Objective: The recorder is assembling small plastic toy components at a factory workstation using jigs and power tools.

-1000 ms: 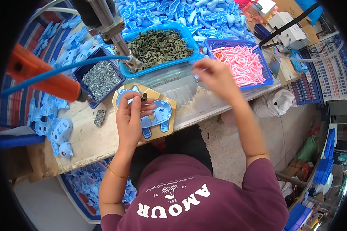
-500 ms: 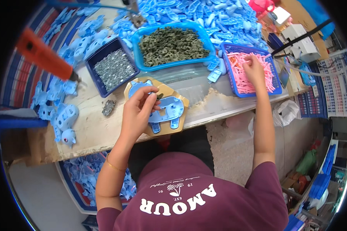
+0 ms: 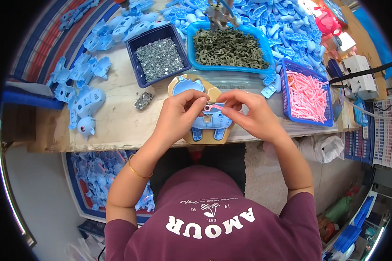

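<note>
Both my hands meet over a gold-coloured holder (image 3: pixel 214 92) at the table's front edge. A light blue plastic animal-shaped shell half (image 3: pixel 211 122), hollow side up, lies in it. My left hand (image 3: pixel 181 114) pinches a small dark piece (image 3: pixel 207 108) at its fingertips, partly hidden by the fingers. My right hand (image 3: pixel 251 114) has thumb and fingers closed on a thin pink plastic strip (image 3: pixel 216 106), whose left end touches the dark piece. Both parts are just above the shell's middle.
Behind the holder stand a dark blue bin of small metal screws (image 3: pixel 159 61), a blue tub of dark green parts (image 3: pixel 231 48) and a blue basket of pink strips (image 3: pixel 307 95). Blue shells (image 3: pixel 89 102) lie at left, a heap of blue parts (image 3: pixel 287 26) at back. A screw clump (image 3: pixel 143 101) sits nearby.
My right hand has come from the pink strips' basket to the holder, bringing a pink strip. My left hand stays over the shell. The view has shifted, and the orange screwdriver has mostly left it.
</note>
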Demonstrator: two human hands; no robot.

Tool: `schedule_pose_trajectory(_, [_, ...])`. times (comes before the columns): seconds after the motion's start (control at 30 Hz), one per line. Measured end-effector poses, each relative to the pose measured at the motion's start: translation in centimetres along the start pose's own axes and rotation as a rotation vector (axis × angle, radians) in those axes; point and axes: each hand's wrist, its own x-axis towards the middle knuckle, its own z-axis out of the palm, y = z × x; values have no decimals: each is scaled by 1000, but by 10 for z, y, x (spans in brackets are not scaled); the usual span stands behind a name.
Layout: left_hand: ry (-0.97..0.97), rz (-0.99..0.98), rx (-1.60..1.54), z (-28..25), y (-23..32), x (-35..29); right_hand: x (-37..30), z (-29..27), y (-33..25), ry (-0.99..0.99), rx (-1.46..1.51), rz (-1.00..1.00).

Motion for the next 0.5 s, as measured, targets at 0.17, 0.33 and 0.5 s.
schedule_pose_trajectory(0.17, [-2,12,27,-2,-1,-5,-1,5,1,-1,-14,15])
schedule_pose_trajectory(0.33, [-76,25,26,-5,-1,-7,-3,4,1,3,31,110])
schedule_pose_trajectory(0.5, [-205,-28,-74,-12,-1,-6,-7,4,1,-36,36,121])
